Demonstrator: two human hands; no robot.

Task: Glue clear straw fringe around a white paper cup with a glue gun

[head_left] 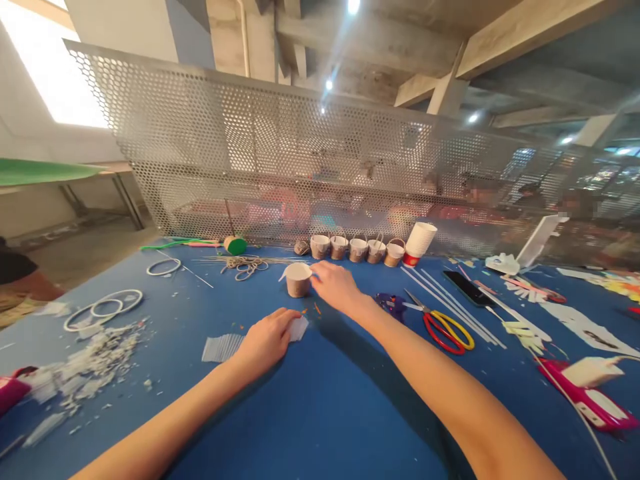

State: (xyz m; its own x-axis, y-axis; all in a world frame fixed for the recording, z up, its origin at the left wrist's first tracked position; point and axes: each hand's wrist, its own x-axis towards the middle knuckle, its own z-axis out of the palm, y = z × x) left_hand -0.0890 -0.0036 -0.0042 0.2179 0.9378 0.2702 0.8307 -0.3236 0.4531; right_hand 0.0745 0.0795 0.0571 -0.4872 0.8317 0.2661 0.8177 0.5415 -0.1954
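My nearer right hand [334, 285] is touching the upright cup [299, 283] just leftward; my left hand [267, 338] is covering strips [221, 348]; I cannot tell either grip.

At frame center, a right hand [336, 285] is beside a small cup [298, 285]; below, a left hand [265, 340] partly covers white strips [221, 349].

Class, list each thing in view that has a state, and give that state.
Small cup: upright, beside the right hand
Left hand: palm down over pale strips
Phone: flat, screen dark
Paper cups: stacked, tilted
Scissors: lying, unheld
Small buckets: upright, in a row
Cord: loosely bunched
Ceiling lights: lit
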